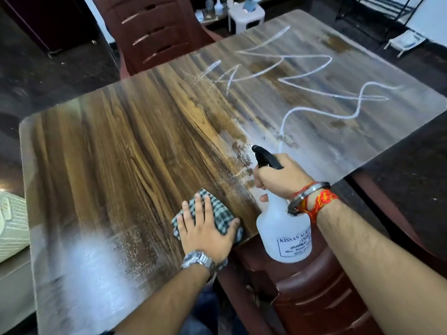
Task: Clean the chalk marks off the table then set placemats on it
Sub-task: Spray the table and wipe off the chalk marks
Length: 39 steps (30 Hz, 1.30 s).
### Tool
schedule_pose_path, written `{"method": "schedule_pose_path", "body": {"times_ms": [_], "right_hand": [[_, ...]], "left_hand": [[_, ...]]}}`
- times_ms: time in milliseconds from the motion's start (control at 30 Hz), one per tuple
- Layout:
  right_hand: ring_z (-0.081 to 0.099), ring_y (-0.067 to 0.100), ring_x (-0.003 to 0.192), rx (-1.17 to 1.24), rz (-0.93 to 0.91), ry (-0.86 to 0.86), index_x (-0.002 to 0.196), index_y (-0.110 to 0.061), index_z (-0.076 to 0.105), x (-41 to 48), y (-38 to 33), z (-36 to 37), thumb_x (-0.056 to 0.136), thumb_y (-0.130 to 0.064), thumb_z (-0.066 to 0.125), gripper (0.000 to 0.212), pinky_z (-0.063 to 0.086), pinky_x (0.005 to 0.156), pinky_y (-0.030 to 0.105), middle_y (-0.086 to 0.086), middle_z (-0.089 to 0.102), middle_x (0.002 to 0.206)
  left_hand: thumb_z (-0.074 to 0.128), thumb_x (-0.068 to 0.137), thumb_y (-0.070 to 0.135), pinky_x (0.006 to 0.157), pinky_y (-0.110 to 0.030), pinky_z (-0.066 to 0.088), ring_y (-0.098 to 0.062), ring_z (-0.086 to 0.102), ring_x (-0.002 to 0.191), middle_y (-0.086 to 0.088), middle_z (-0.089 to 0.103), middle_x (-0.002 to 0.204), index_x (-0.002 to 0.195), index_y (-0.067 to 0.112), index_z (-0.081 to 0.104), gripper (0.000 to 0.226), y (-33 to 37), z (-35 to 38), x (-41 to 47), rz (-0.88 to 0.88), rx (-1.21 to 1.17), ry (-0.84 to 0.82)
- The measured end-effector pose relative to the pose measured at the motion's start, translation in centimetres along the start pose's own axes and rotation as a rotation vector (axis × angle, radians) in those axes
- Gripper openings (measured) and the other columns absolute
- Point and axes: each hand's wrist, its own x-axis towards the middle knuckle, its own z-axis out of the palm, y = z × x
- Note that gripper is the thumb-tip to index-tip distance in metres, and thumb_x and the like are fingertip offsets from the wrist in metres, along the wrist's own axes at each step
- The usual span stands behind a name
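At the near edge of the table (116,131), two hands work: the left hand (205,234) lies flat, fingers spread, pressing one checked cloth (219,210) onto the wood, a metal watch (199,261) on its wrist. Just right of it, the right hand (278,180) grips the neck of one white spray bottle (283,235), fingers wrapped round the black trigger head, nozzle aimed across the tabletop; a bangle and red threads circle that wrist. The wood-grain surface is wet and dark on the left, hazy white on the right. Farther off, looping chalk marks (314,81) cover the right half. Two dark red plastic chairs show, one near (321,293), one beyond (154,30), with one white stool (245,15) behind.
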Motion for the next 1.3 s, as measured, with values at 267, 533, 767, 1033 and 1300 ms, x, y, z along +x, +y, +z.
{"method": "schedule_pose_path", "body": {"times_ms": [267, 533, 767, 1033, 1300], "right_hand": [[0.066, 0.044, 0.093, -0.077, 0.037, -0.005, 0.080, 0.004, 0.062, -1.8, 1.6, -1.0, 0.065, -0.019, 0.054, 0.029, 0.060, 0.072, 0.058, 0.011, 0.061, 0.076], [0.067, 0.018, 0.046, -0.097, 0.119, 0.055, 0.067, -0.007, 0.052, -2.4, 3.5, -2.5, 0.079, -0.010, 0.053, 0.012, 0.033, 0.032, 0.013, 0.009, 0.061, 0.070], [0.066, 0.023, 0.062, -0.116, 0.024, 0.187, 0.077, -0.001, 0.064, 2.5, 2.6, -6.3, 0.079, -0.012, 0.053, 0.015, 0.043, 0.051, 0.024, 0.012, 0.071, 0.072], [0.072, 0.035, 0.070, -0.191, 0.001, 0.196, 0.066, -0.011, 0.055, 11.4, -2.9, -8.7, 0.071, -0.022, 0.054, 0.012, 0.056, 0.066, 0.038, 0.016, 0.072, 0.076], [0.071, 0.037, 0.078, -0.188, -0.018, 0.134, 0.073, -0.010, 0.054, 19.7, -6.3, -6.2, 0.077, -0.022, 0.056, 0.012, 0.058, 0.078, 0.048, 0.020, 0.071, 0.082]], "left_hand": [[0.010, 0.075, 0.090, 0.119, -0.047, -0.007, -0.028, -0.013, 0.148, 0.004, -0.010, 0.162, 0.155, 0.025, -0.004, 0.103, 1.3, 0.7, 0.7, -0.081, 0.008, -0.016], [0.008, 0.075, 0.088, 0.117, -0.051, -0.006, -0.032, -0.014, 0.147, 0.000, -0.010, 0.163, 0.154, 0.022, -0.007, 0.104, 5.3, 0.7, 2.7, -0.197, -0.034, -0.022], [0.010, 0.076, 0.086, 0.116, -0.052, -0.009, -0.033, -0.015, 0.147, -0.001, -0.012, 0.162, 0.154, 0.021, -0.008, 0.104, 12.7, 0.5, 12.1, -0.072, -0.052, -0.043], [0.011, 0.070, 0.091, 0.117, -0.051, -0.008, -0.032, -0.014, 0.147, 0.002, -0.012, 0.162, 0.154, 0.023, -0.007, 0.110, 14.8, -2.5, 27.2, -0.013, -0.021, -0.041], [0.011, 0.064, 0.096, 0.118, -0.051, -0.004, -0.033, -0.007, 0.148, 0.003, -0.005, 0.163, 0.155, 0.023, 0.000, 0.118, 6.9, -7.1, 42.7, -0.121, -0.002, -0.013]]}}
